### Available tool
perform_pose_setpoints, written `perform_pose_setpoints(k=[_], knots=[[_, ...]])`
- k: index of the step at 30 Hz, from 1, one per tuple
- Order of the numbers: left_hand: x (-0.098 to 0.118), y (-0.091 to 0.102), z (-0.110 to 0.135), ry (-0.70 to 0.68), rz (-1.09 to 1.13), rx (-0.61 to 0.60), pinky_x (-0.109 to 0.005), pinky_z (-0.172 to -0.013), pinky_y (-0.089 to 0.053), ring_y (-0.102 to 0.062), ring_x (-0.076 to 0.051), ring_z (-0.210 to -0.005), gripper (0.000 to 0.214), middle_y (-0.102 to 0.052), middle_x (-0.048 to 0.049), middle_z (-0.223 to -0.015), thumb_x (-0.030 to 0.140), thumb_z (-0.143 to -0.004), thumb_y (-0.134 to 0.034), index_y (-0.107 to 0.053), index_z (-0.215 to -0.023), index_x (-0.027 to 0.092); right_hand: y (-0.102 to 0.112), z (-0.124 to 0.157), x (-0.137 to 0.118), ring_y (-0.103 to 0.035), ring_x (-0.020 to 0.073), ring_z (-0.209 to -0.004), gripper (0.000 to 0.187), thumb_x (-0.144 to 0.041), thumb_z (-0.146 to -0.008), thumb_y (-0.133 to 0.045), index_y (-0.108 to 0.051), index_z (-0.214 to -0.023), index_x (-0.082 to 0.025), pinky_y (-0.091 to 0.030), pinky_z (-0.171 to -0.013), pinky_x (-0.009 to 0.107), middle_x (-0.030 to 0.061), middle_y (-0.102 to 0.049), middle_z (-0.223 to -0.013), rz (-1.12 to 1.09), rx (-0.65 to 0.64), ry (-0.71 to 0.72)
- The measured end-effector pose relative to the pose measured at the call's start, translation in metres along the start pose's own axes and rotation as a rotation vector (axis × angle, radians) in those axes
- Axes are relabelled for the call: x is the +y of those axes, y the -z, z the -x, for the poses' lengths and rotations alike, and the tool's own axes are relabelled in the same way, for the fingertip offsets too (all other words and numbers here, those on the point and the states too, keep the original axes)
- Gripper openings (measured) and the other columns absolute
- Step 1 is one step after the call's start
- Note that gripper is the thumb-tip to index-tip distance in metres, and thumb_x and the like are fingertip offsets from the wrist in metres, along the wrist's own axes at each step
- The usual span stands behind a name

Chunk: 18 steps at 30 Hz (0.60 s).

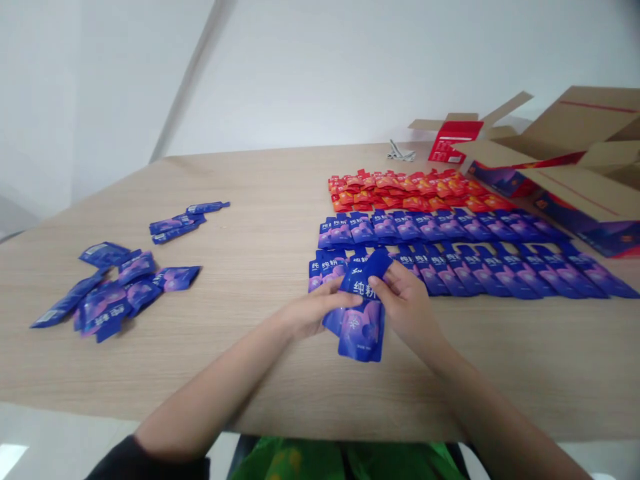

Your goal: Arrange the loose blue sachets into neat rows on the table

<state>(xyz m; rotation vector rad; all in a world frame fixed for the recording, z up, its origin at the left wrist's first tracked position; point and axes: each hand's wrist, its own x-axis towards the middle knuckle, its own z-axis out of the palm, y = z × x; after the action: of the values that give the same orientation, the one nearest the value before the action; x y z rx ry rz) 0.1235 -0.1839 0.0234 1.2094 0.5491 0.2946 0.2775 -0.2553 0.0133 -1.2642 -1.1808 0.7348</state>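
Observation:
Near the table's front edge, my left hand [320,308] and my right hand [403,297] both grip blue-purple pouches [361,327] with white lettering. At least two overlap there, one partly behind the other. My left thumb lies across the front pouch, while my right thumb presses near its top. Just beyond my hands runs a row of overlapping blue pouches [470,270], with a second blue row [435,227] behind it. Farther back lie rows of red-orange pouches [410,190].
On the left lies a loose pile of blue pouches [113,293], with several more pouches [177,225] behind it. Open cardboard boxes [580,180] occupy the right side. A red carton [453,141] and a small whitish folded item [400,152] sit near the wall.

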Motion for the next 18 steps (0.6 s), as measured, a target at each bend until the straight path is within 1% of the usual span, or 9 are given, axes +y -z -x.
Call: perform_pose_setpoints(k=[2, 3, 4, 5, 7, 9, 13, 15, 18], knots=[[-0.006, 0.001, 0.000, 0.151, 0.286, -0.218, -0.043, -0.091, -0.050, -0.069, -0.029, -0.097, 0.051, -0.070, -0.0156, -0.110, 0.039, -0.078, -0.067, -0.059, -0.121, 0.011, 0.002, 0.000, -0.004, -0.066, 0.0199, -0.079, 0.021, -0.036, -0.092, -0.052, -0.059, -0.106, -0.022, -0.054, -0.074, 0.033, 0.0039, -0.070, -0.094, 0.005, 0.023, 0.016], [-0.010, 0.000, 0.001, 0.168, 0.375, -0.291, -0.046, -0.091, -0.050, -0.070, -0.030, -0.095, 0.049, -0.071, -0.0169, -0.108, 0.036, -0.080, -0.066, -0.059, -0.121, 0.010, 0.003, 0.000, -0.005, -0.065, 0.0190, -0.074, 0.019, -0.036, -0.093, -0.051, -0.059, -0.103, -0.021, -0.052, -0.069, 0.030, 0.0030, -0.069, -0.087, 0.064, 0.050, 0.029], [-0.013, -0.002, 0.001, 0.157, 0.428, -0.327, -0.047, -0.090, -0.051, -0.071, -0.030, -0.093, 0.046, -0.071, -0.0177, -0.106, 0.034, -0.082, -0.065, -0.059, -0.120, 0.009, 0.003, 0.000, -0.005, -0.063, 0.0178, -0.068, 0.018, -0.036, -0.094, -0.050, -0.060, -0.096, -0.021, -0.050, -0.064, 0.028, 0.0018, -0.067, -0.079, 0.160, 0.081, 0.046], [-0.016, -0.003, 0.001, 0.136, 0.452, -0.330, -0.048, -0.089, -0.052, -0.072, -0.030, -0.090, 0.043, -0.072, -0.0180, -0.103, 0.032, -0.084, -0.063, -0.059, -0.120, 0.009, 0.004, 0.001, -0.005, -0.061, 0.0166, -0.062, 0.020, -0.036, -0.094, -0.050, -0.060, -0.088, -0.021, -0.046, -0.058, 0.026, 0.0005, -0.065, -0.071, 0.278, 0.109, 0.066], [-0.019, -0.005, 0.000, 0.103, 0.455, -0.280, -0.046, -0.083, -0.055, -0.073, -0.029, -0.084, 0.037, -0.073, -0.0181, -0.097, 0.031, -0.089, -0.059, -0.061, -0.116, 0.007, 0.005, 0.001, -0.002, -0.054, 0.0146, -0.051, 0.027, -0.037, -0.094, -0.049, -0.056, -0.073, -0.021, -0.038, -0.050, 0.025, -0.0014, -0.057, -0.057, 0.508, 0.149, 0.116], [-0.020, -0.004, 0.000, 0.128, 0.444, -0.265, -0.043, -0.076, -0.058, -0.073, -0.029, -0.082, 0.035, -0.073, -0.0181, -0.096, 0.032, -0.091, -0.056, -0.060, -0.115, 0.006, 0.005, 0.000, 0.001, -0.051, 0.0142, -0.046, 0.031, -0.035, -0.094, -0.046, -0.057, -0.070, -0.021, -0.034, -0.048, 0.025, -0.0013, -0.055, -0.052, 0.654, 0.164, 0.169], [-0.019, 0.001, -0.002, 0.198, 0.442, -0.268, -0.038, -0.059, -0.060, -0.073, -0.031, -0.083, 0.039, -0.072, -0.0151, -0.096, 0.033, -0.089, -0.060, -0.055, -0.121, 0.011, 0.004, -0.001, 0.004, -0.059, 0.0177, -0.052, 0.031, -0.032, -0.096, -0.042, -0.067, -0.085, -0.018, -0.039, -0.053, 0.027, 0.0039, -0.065, -0.063, 0.768, 0.179, 0.250], [-0.022, 0.002, -0.003, 0.196, 0.430, -0.226, -0.032, -0.053, -0.059, -0.073, -0.028, -0.079, 0.038, -0.072, -0.0145, -0.098, 0.031, -0.086, -0.064, -0.057, -0.117, 0.011, 0.005, -0.001, 0.007, -0.063, 0.0202, -0.057, 0.033, -0.033, -0.097, -0.042, -0.070, -0.094, -0.016, -0.041, -0.054, 0.028, 0.0069, -0.069, -0.070, 0.807, 0.204, 0.260], [-0.026, 0.000, -0.004, 0.174, 0.365, -0.157, -0.025, -0.051, -0.058, -0.073, -0.023, -0.077, 0.034, -0.071, -0.0133, -0.101, 0.024, -0.077, -0.073, -0.064, -0.107, 0.010, 0.006, 0.000, 0.011, -0.067, 0.0220, -0.063, 0.035, -0.034, -0.097, -0.042, -0.070, -0.106, -0.015, -0.045, -0.056, 0.028, 0.0088, -0.072, -0.077, 0.814, 0.241, 0.224]])
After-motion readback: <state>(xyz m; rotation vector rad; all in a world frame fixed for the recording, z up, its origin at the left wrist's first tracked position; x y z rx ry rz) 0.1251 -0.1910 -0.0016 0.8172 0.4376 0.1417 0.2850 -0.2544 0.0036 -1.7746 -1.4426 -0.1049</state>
